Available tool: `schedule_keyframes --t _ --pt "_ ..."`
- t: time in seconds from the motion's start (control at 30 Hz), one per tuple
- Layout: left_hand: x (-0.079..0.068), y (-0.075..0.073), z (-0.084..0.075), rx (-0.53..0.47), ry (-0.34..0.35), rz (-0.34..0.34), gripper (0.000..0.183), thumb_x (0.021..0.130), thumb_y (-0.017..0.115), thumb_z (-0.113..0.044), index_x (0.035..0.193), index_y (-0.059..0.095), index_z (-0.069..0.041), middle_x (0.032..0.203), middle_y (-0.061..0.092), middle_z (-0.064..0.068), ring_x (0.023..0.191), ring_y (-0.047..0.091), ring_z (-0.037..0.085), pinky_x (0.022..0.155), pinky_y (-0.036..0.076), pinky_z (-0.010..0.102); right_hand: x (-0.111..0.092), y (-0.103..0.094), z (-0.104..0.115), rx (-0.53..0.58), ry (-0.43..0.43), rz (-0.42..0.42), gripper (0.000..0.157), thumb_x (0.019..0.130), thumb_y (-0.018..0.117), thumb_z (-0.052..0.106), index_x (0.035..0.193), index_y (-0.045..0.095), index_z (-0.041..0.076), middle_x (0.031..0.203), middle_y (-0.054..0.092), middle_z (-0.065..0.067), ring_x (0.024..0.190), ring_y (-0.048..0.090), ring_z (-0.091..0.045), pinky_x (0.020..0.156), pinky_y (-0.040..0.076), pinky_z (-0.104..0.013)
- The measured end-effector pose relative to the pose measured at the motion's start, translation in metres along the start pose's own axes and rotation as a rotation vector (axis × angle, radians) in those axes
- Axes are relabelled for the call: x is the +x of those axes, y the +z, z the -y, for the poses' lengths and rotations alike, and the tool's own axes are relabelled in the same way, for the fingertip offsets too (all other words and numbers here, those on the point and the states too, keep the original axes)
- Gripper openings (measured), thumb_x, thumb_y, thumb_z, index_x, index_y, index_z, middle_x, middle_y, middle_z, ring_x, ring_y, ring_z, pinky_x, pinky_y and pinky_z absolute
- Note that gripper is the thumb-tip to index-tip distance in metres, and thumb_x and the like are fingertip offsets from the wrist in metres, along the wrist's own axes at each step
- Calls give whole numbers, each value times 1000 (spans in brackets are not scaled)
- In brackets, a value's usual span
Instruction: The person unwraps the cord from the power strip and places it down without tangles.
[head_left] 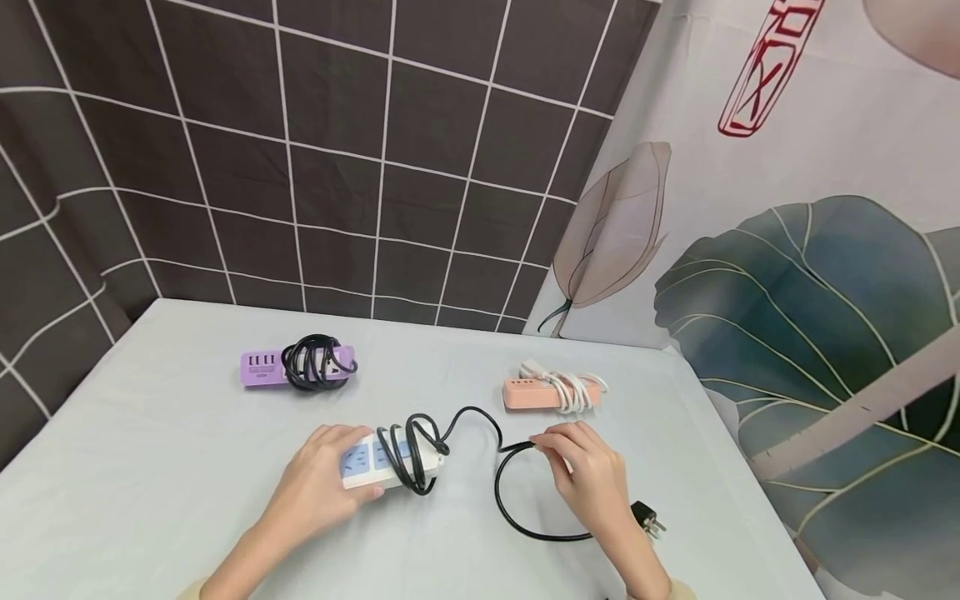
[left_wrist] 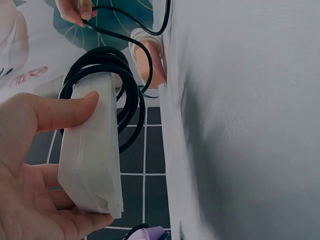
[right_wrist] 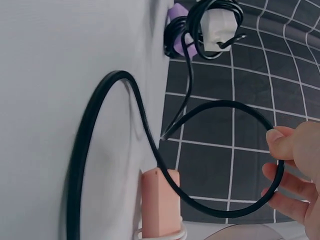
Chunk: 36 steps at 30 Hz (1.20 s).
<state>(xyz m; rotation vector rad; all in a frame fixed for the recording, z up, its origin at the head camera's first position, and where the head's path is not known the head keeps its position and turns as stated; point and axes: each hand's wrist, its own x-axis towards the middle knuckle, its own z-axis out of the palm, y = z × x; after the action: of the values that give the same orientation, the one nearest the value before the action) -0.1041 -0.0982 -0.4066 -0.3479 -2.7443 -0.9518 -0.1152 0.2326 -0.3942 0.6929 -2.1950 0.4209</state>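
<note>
My left hand (head_left: pixel 322 479) grips the left end of a white power strip (head_left: pixel 367 477) with blue socket panels. In the left wrist view the thumb (left_wrist: pixel 75 110) lies across the strip's side, which is lifted off the table. A black cord (head_left: pixel 414 467) is looped several times round the strip's right half. From there the cord runs right to my right hand (head_left: pixel 588 475), which pinches it between thumb and fingers. Beyond the pinch the cord curves in a wide loop (head_left: pixel 504 508) and passes behind the wrist. A black plug (head_left: pixel 647 517) with metal pins shows beside the right wrist.
A purple power strip (head_left: pixel 262 369) wrapped in black cord lies at the back left. An orange power strip (head_left: pixel 528 394) wrapped in white cord lies at the back right. The white-covered table (head_left: pixel 187 467) meets a dark gridded cloth (head_left: pixel 330 192) behind and a leaf-patterned cloth on the right.
</note>
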Motion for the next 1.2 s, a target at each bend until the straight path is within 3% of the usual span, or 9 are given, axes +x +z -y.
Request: schedule_keyframes --t 0.33,0.53,0.97,1.2 --pt "-2 -1 -5 -2 -12 39 69 57 88 -22 120 64 -5 117 65 11 106 58 26 87 50 47 16 7 1 -72 -2 -1 22 68 81 1 80 73 18 80 68 8 67 59 -7 48 41 -18" --pt "-3 0 -6 -10 -17 54 70 57 88 -22 120 64 -6 118 65 10 107 58 25 88 50 47 26 10 3 -110 15 16 19 70 81 4 80 73 18 79 67 9 62 54 -5 45 38 -18" --pt "-7 1 -12 -14 -11 65 69 55 89 -20 118 65 -6 114 66 11 103 59 23 89 50 47 45 13 4 -119 55 3 13 74 78 3 81 74 13 81 70 3 71 63 -14 42 39 -23" --pt "-9 4 -14 -21 -10 81 69 54 89 -20 117 65 -6 113 67 9 100 58 19 89 51 45 55 13 3 -108 66 -19 12 75 79 6 84 76 13 81 71 1 72 65 -17 53 47 -30"
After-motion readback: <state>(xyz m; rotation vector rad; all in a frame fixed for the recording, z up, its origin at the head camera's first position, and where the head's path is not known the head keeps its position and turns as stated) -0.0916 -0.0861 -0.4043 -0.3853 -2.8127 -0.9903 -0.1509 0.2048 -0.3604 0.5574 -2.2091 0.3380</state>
